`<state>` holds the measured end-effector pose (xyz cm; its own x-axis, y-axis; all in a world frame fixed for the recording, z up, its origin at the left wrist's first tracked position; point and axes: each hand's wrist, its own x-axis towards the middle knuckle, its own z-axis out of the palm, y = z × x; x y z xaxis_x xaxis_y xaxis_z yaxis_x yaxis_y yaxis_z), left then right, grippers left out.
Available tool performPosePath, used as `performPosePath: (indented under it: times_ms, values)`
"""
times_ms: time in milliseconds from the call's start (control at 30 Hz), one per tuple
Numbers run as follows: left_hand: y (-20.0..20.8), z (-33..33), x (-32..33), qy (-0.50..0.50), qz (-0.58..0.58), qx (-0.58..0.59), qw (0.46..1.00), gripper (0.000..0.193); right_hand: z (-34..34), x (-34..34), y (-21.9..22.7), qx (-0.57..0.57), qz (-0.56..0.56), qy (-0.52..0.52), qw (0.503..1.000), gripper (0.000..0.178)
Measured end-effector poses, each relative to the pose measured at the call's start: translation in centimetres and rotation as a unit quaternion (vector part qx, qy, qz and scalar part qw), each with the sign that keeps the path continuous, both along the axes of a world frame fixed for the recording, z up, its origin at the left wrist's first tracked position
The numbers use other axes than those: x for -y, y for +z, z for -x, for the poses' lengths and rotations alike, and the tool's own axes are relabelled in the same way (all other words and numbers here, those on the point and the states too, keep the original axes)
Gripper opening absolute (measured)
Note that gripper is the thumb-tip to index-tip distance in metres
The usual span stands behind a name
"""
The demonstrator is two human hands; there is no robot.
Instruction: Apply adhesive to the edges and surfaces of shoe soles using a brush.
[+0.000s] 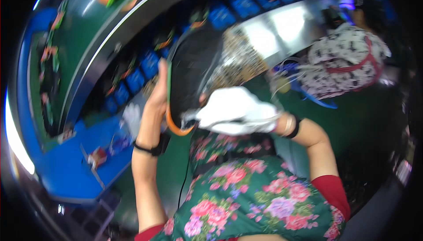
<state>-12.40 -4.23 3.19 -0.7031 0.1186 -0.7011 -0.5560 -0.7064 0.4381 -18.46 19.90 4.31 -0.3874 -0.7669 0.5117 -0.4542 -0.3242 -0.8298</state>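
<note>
My left hand (157, 93) is bare and wrapped round the left side of a shoe (194, 71), its thumb along the edge. The shoe is tilted up, showing a long black face with a green side edge and an orange rounded end towards me. My right hand (238, 111), in a white glove, is closed at the shoe's lower right, by the orange end. A small pale, shiny bit shows at the glove's tip; blur hides what it is. Black bands circle both wrists.
Behind the shoe lies a brown, plastic-wrapped piece (240, 58). Blue trays (244, 6) with shoes line a curved conveyor. A white patterned bag (343, 62) stands at the right. On the blue table (70, 172) at left are a white glove (131, 119) and small items.
</note>
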Motion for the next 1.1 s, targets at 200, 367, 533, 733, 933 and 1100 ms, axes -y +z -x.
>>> performPosePath:
  times_ms: [200,367,533,733,933,1100]
  values:
    - [-1.7,-1.5,-1.1,0.105,-0.12,-0.114,0.981,0.076,1.1,-0.4,3.0,0.306,0.024,-0.082,0.948,0.016]
    - [-4.5,-3.4,-2.2,0.123,-0.115,-0.223,0.96,0.052,3.1,-0.2,3.8,0.067,0.039,-0.172,0.982,0.018]
    - [-4.8,-4.8,-2.1,0.07,-0.025,-0.206,0.976,0.06,3.2,0.2,4.6,-0.053,0.023,-0.14,0.989,0.012]
    - [-3.1,-5.1,-2.3,0.199,-0.186,-0.252,0.929,0.067,1.4,-0.3,6.1,-0.104,0.063,-0.206,0.971,0.021]
    - [-1.7,-6.3,-3.7,0.225,-0.213,-0.27,0.912,0.075,0.5,0.4,6.7,-0.109,0.021,-0.261,0.959,0.021]
    - [-2.0,-6.2,-5.7,0.237,-0.244,-0.243,0.908,0.094,1.3,2.1,7.5,-0.132,0.041,-0.249,0.959,0.023]
